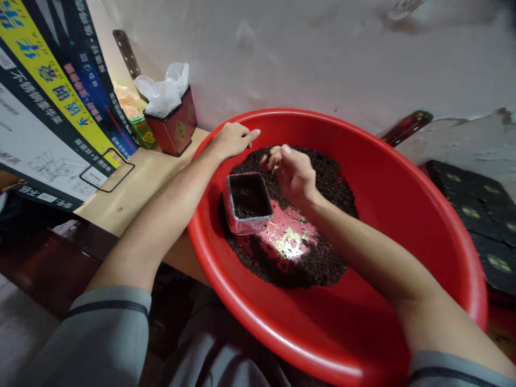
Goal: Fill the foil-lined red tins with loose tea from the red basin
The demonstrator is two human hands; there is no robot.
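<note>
A large red plastic basin [387,199] holds loose dark shreds [322,166] that look like tea leaves or soil. Inside, at its left, stands a square container [249,224] with clear film around its sides and more dark shreds in it. My left hand [236,141] is at the basin's upper left wall, beyond the container, its fingers bent together; whether anything is in them is hidden. Over the shreds, just right of the container, my right hand [296,173] is curled closed, palm turned partly up. I cannot make out what its fingers hold.
Left of the basin is a wooden board [157,172] with a red tin [175,126] topped by a white plastic bag [165,88]. A large printed carton [52,102] leans there. Dark patterned boxes [479,215] lie at right, and a wall [302,59] rises behind.
</note>
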